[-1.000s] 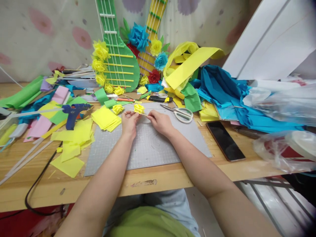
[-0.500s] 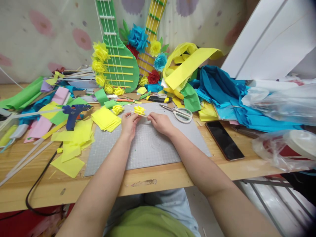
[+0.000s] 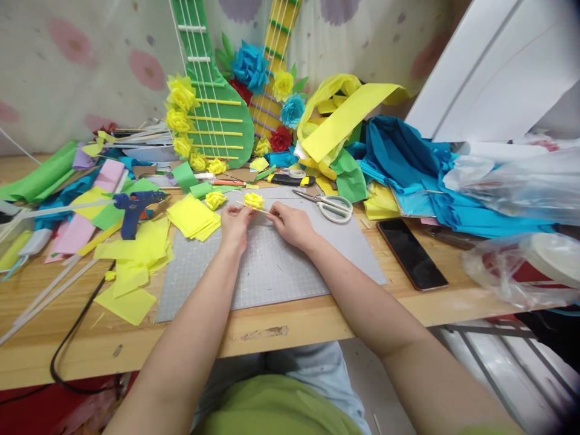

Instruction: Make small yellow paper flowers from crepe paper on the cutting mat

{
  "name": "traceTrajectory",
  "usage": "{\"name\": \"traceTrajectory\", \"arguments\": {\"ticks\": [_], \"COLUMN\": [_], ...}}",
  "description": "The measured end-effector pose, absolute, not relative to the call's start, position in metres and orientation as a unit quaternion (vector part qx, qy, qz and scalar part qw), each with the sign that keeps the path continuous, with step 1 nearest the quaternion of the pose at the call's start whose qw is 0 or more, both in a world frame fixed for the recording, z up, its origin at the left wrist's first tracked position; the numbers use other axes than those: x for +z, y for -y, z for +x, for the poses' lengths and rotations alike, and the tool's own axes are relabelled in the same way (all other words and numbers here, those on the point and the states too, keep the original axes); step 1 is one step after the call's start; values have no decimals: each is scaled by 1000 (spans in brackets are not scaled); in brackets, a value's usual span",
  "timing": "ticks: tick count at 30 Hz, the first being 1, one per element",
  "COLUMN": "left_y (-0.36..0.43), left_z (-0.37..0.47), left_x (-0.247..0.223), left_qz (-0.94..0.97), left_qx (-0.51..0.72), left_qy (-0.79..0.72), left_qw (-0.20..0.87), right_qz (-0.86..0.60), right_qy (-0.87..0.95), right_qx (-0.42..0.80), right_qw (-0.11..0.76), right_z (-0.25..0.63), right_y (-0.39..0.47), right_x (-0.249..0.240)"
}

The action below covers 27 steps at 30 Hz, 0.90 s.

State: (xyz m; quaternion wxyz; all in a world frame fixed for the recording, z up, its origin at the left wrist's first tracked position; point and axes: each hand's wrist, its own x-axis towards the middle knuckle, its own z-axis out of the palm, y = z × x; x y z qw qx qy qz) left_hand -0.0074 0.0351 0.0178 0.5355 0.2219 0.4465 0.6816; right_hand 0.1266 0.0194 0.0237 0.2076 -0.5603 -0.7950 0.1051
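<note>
My left hand [image 3: 236,225] is closed on a yellow paper flower [image 3: 254,200] over the far part of the grey cutting mat [image 3: 281,272]. A thin pale stick [image 3: 259,209] crosses just below the petals, and my right hand [image 3: 289,222] pinches its right end. The fingertips of both hands face each other, a small gap apart. Left of my left hand lie a second yellow paper flower [image 3: 215,200] and a stack of yellow paper squares [image 3: 193,216]. White-handled scissors [image 3: 334,208] rest on the mat to the right of my right hand.
A blue glue gun [image 3: 131,211] stands among yellow paper pieces [image 3: 129,272] at left. Behind are a green paper guitar shape [image 3: 222,121] and a box cutter [image 3: 290,179]. At right lie a phone [image 3: 411,254], blue paper [image 3: 403,157] and a plastic-wrapped roll [image 3: 530,269].
Both hands stay nearly in place. The stick now slants down toward my right hand, and the flower has turned slightly. The whole view has shifted a little.
</note>
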Motion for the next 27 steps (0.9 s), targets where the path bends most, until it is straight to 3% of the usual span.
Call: {"name": "traceTrajectory", "arguments": {"ticks": [7, 16, 27], "left_y": [-32, -28, -24], "left_z": [-16, -22, -19], "left_x": [15, 19, 19], "left_qz": [288, 206, 206], "left_qx": [646, 651, 679], "left_qy": [-523, -483, -507], "left_qw": [475, 548, 491], "right_qz": [-568, -561, -541], "right_qy": [794, 800, 825], "right_qx": [94, 100, 62], "right_qw": [197, 190, 148], "right_z": [127, 124, 118], "right_y": [-21, -23, -10], "right_x": [24, 23, 22]}}
